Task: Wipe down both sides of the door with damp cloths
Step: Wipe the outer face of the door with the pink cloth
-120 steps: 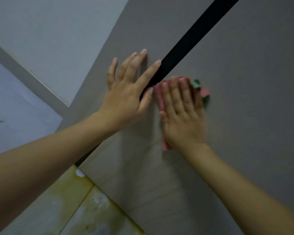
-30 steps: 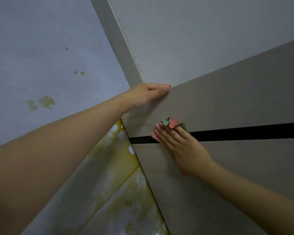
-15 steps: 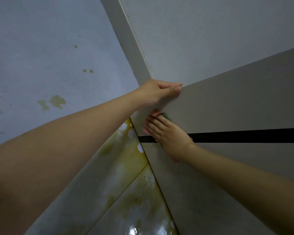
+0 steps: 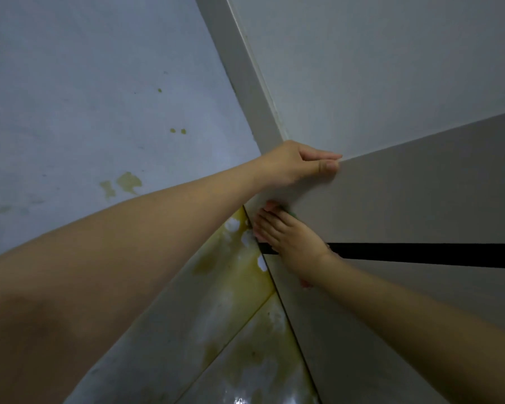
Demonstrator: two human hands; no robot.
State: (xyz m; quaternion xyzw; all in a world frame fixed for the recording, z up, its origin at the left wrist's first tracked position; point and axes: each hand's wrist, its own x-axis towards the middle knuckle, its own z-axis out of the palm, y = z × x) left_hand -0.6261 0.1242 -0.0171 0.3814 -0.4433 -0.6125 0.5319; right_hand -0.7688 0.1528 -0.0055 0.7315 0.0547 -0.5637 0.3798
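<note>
Left hand [image 4: 292, 164]: fingers [image 4: 324, 156] curled over the top edge of the grey door [image 4: 420, 193], thumb pinching its face. Right hand [image 4: 292, 243]: fingers straight, pressing a pink-green cloth [image 4: 289, 212] flat near the door's edge, just below the left.

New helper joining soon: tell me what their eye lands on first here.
Two bare arms meet mid-frame: the left hand grips the grey door by its top edge, and just below it the right hand presses a pink-and-green cloth flat beside the black horizontal stripe. Yellow-stained floor tiles lie below.
</note>
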